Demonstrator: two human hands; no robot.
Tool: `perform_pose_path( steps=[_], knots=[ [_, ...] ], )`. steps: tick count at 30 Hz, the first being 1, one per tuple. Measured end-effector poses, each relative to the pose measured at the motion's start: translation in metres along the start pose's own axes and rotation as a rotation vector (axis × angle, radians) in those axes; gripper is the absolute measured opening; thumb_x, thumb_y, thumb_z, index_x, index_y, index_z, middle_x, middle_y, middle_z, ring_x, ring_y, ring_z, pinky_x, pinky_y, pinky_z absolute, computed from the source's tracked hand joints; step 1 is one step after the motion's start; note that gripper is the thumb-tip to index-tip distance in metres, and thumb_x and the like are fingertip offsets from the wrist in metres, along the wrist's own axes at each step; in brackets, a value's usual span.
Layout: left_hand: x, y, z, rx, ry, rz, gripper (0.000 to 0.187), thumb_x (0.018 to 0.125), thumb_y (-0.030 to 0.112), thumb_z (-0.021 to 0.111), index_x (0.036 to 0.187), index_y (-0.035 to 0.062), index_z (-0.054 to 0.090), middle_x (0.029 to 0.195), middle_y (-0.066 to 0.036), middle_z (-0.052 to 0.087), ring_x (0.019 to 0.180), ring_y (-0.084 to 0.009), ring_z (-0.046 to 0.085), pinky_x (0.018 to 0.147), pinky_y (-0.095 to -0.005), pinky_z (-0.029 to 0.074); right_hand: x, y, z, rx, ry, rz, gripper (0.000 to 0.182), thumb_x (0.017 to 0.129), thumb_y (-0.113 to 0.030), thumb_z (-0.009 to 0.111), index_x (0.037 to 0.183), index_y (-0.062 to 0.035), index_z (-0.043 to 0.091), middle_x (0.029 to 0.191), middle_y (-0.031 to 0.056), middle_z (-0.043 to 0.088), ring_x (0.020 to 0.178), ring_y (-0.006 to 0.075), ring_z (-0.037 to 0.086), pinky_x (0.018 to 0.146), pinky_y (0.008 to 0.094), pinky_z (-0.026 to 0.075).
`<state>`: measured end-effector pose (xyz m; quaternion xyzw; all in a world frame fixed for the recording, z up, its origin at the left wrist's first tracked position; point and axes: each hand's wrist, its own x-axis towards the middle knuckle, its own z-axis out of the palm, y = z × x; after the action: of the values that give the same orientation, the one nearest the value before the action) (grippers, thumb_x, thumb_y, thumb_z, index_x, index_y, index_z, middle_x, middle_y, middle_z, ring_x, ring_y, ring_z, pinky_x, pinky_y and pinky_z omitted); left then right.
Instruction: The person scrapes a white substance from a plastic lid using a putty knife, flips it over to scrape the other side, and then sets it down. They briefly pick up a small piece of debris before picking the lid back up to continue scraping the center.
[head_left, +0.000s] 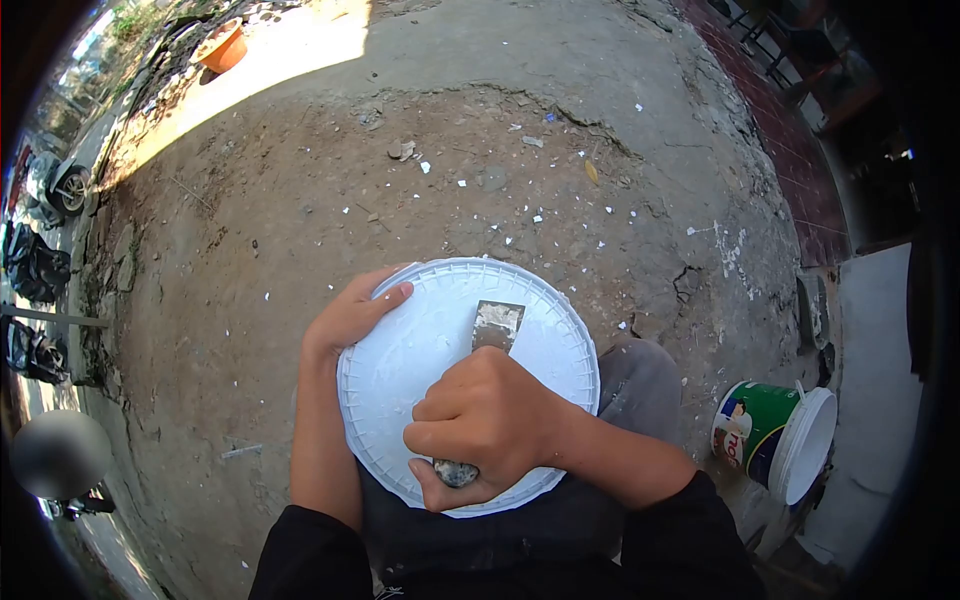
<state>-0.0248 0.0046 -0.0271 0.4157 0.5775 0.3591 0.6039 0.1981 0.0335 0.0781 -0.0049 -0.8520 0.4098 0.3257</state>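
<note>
A round white bucket lid with a ribbed rim rests on my lap. My left hand grips its upper left edge, thumb on top of the rim and the other fingers out of sight beneath. In my right hand is a scraper, its flat metal blade smeared with whitish residue and lying over the lid's upper right part. The rounded end of its speckled handle pokes out below my curled fingers. Small flecks and wet-looking marks show on the lid's surface.
A green and white paint bucket lies tipped on its side at the right, near a pale wall. White chips are scattered over the dirt and cracked concrete ahead. An orange pot stands far left, with a parked motorbike below it.
</note>
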Motion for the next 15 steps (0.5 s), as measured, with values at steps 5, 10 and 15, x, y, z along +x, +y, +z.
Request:
perform_pose_path(
  steps=[5, 10, 15],
  knots=[
    [-0.001, 0.001, 0.003, -0.078, 0.001, -0.003, 0.043, 0.101, 0.024, 0.058, 0.135, -0.0036, 0.056, 0.122, -0.011, 0.065, 0.107, -0.0156, 0.06, 0.092, -0.0299, 0.05, -0.007, 0.021, 0.0, -0.146, -0.037, 0.003, 0.02, 0.066, -0.012, 0.068, 0.06, -0.0088, 0.049, 0.049, 0.0019, 0.041, 0.041, 0.0228, 0.045, 0.04, 0.035, 0.035],
    [-0.005, 0.004, 0.002, -0.047, 0.004, 0.028, 0.044, 0.101, 0.025, 0.059, 0.135, -0.0032, 0.055, 0.123, -0.011, 0.065, 0.108, -0.0155, 0.059, 0.094, -0.0292, 0.048, -0.002, -0.006, -0.002, 0.08, -0.051, -0.056, 0.02, 0.065, -0.012, 0.069, 0.06, -0.0088, 0.051, 0.052, 0.0014, 0.042, 0.04, 0.0215, 0.044, 0.039, 0.0342, 0.034],
    [-0.004, 0.004, 0.004, -0.03, 0.012, 0.026, 0.046, 0.101, 0.026, 0.059, 0.136, -0.0028, 0.055, 0.124, -0.011, 0.065, 0.109, -0.0156, 0.059, 0.094, -0.0292, 0.048, -0.004, -0.004, 0.002, -0.007, -0.079, -0.051, 0.017, 0.064, -0.012, 0.07, 0.063, -0.0083, 0.053, 0.053, 0.0015, 0.042, 0.041, 0.0214, 0.045, 0.04, 0.0337, 0.034]
  ],
)
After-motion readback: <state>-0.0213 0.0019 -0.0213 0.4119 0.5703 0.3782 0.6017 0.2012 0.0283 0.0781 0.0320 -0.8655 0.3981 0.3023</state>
